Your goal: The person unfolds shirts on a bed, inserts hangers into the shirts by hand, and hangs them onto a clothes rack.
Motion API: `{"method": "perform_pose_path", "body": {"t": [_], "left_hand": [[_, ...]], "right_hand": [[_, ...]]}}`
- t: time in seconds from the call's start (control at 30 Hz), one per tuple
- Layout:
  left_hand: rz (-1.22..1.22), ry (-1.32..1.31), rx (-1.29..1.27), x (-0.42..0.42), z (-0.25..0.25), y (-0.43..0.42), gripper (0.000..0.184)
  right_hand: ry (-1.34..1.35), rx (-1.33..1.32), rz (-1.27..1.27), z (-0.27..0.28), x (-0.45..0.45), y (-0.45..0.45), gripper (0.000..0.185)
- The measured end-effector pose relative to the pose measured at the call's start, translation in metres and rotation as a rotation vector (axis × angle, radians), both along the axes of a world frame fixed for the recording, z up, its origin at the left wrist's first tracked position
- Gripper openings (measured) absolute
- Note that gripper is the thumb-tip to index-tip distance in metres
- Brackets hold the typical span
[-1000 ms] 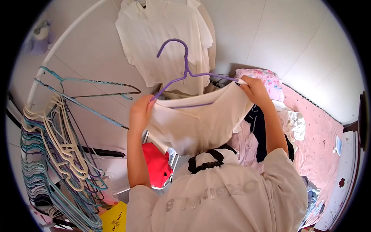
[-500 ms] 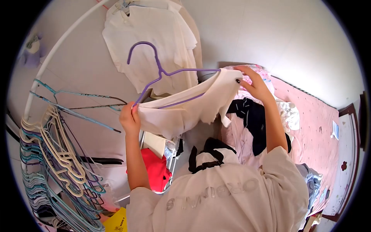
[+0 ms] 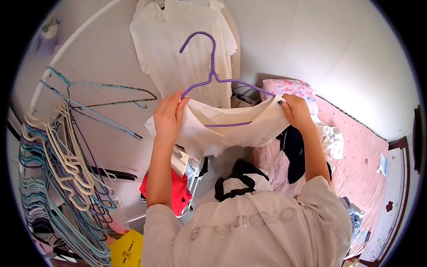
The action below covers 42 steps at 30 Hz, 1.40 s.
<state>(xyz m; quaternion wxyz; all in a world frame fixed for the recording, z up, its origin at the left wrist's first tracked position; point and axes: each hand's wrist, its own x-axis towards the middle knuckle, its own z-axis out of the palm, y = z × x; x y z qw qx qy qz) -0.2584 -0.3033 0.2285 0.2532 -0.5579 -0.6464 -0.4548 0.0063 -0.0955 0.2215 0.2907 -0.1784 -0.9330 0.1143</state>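
A purple clothes hanger [image 3: 213, 66] is inside the neckline of a white garment [image 3: 227, 140], its hook pointing up. Its lower bar shows through the neck opening. My left hand [image 3: 169, 116] is closed on the garment's shoulder and the hanger's left arm. On the other side, my right hand [image 3: 296, 112] pinches the right shoulder near the hanger's right end. The garment hangs down between both hands, held up in front of me. Its lower part is partly hidden behind my chest and arms.
Many hangers [image 3: 66, 178] crowd a white curved rail [image 3: 66, 46] at left, with blue ones [image 3: 102, 107] sticking out. White shirts [image 3: 182, 49] hang behind. A pink bed [image 3: 356, 155] with piled clothes [image 3: 293, 151] stands at right. Below are a red cloth [image 3: 178, 191] and yellow bag [image 3: 126, 251].
The hanger and garment have swung from tilted to nearly level and shifted right. My left hand has risen and moved right; my right hand has lowered slightly.
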Motion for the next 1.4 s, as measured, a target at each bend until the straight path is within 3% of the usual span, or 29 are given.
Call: {"method": "perform_pose_path", "body": {"t": [0.1,0.33,0.43,0.53,0.73,0.93,1.03,1.13,1.23,1.27,1.4], "left_hand": [[-0.006,0.009,-0.031,-0.002,-0.004,-0.003,0.011],[-0.035,-0.029,0.034,-0.009,-0.027,-0.008,0.01],[-0.058,-0.014,0.074,-0.008,-0.03,-0.005,0.01],[-0.069,0.001,0.081,-0.01,-0.03,-0.003,0.01],[-0.066,-0.054,-0.018,-0.012,-0.023,-0.014,0.014],[0.047,0.041,-0.047,-0.039,-0.029,-0.023,0.014],[0.047,-0.066,-0.052,-0.05,-0.039,-0.023,0.012],[0.078,-0.107,-0.044,-0.058,-0.041,-0.024,0.009],[0.092,-0.172,-0.065,-0.064,-0.046,-0.021,0.008],[0.067,-0.166,-0.055,-0.067,-0.049,-0.017,0.008],[0.014,-0.135,-0.029,-0.092,-0.049,0.002,0.01]], "right_hand": [[0.151,0.026,0.033,-0.011,0.003,0.006,0.01],[0.118,0.042,0.129,0.0,-0.003,-0.001,0.014],[-0.007,-0.09,0.115,-0.003,-0.008,-0.002,0.017],[-0.089,-0.058,0.117,0.005,-0.023,-0.016,0.014],[-0.061,-0.157,0.162,0.011,-0.033,-0.018,0.009],[-0.107,-0.461,0.117,0.011,-0.033,-0.012,0.011],[0.03,-0.394,0.224,0.008,-0.04,-0.005,0.014],[0.071,-0.061,0.4,0.024,-0.04,0.003,0.018],[-0.028,-0.258,0.365,0.028,-0.04,0.005,0.019],[-0.146,-0.287,0.29,0.03,-0.044,0.005,0.013],[-0.245,-0.315,0.371,0.029,-0.062,0.008,0.014]]}}
